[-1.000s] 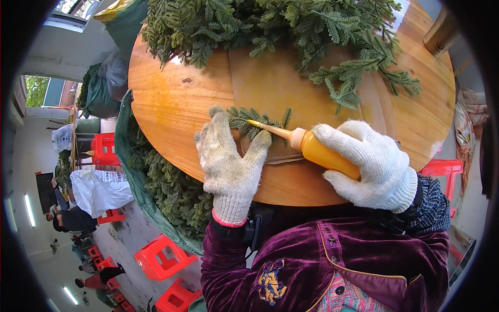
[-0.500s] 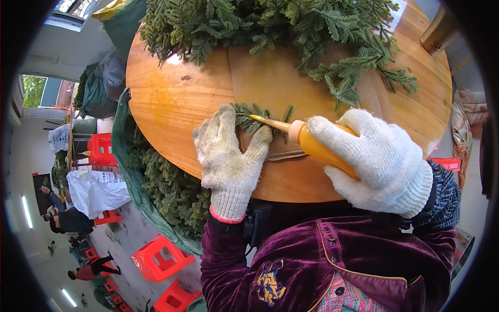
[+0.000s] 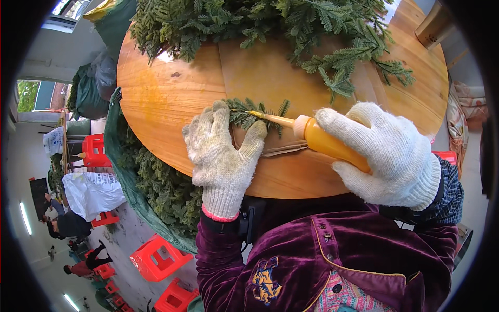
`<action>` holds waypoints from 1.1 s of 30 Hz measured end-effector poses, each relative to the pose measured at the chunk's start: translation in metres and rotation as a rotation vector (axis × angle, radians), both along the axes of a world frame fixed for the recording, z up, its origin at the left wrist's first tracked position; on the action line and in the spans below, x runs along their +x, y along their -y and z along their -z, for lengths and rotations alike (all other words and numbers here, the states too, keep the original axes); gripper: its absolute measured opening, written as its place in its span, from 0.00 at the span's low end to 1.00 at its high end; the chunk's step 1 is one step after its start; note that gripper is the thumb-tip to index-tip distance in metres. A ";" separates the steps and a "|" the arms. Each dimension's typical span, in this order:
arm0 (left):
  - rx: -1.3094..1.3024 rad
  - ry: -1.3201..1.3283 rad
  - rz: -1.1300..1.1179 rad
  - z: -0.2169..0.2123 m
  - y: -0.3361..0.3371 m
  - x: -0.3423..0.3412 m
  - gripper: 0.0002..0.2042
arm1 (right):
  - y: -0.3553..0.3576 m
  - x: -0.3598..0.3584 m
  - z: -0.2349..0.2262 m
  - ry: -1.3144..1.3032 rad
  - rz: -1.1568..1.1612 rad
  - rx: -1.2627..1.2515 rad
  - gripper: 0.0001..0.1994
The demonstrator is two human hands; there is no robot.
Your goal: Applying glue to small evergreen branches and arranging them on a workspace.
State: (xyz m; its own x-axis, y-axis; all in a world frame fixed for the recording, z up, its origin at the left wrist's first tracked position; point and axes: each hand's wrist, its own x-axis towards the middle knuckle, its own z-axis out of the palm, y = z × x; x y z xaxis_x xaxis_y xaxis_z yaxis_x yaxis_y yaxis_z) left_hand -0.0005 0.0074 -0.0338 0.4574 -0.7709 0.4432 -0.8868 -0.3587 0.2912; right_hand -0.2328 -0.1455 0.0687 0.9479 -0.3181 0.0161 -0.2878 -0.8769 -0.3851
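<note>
My left hand (image 3: 221, 151), in a white knit glove with a pink cuff edge, rests at the near edge of the round table. Its index fingertip and thumb press on a small green fir sprig (image 3: 270, 117), which lies across brown sheet material. In my right hand (image 3: 387, 151), also gloved, is a yellow squeeze bottle (image 3: 332, 143), tilted with its long tapered nozzle pointing left. The nozzle tip reaches the sprig between my left thumb and index finger. A thin yellow strand shows near the tip. Glove fingers partly cover the bottle and the sprig's left end.
A large heap of fir branches (image 3: 260, 26) covers the far side of the wooden table (image 3: 156, 99). Left of it stands a green sack (image 3: 117, 135) full of more branches. Red stools (image 3: 158, 257) and people (image 3: 73, 221) are further left. A metallic container (image 3: 434, 26) stands far right.
The whole view has shifted slightly. Relative to the sprig, the bottle has moved a little to the right, and a thin yellow strand now shows by its tip. Both hands keep their hold.
</note>
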 end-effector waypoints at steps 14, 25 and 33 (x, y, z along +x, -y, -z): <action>0.051 0.007 -0.042 -0.002 -0.001 -0.003 0.30 | 0.003 -0.014 -0.008 -0.051 0.027 -0.018 0.36; 0.027 0.012 -0.018 0.001 -0.001 -0.002 0.31 | 0.005 -0.025 -0.005 -0.053 0.121 0.093 0.36; 0.067 -0.009 -0.021 -0.001 -0.002 -0.002 0.32 | 0.023 -0.027 0.007 0.058 0.108 0.240 0.35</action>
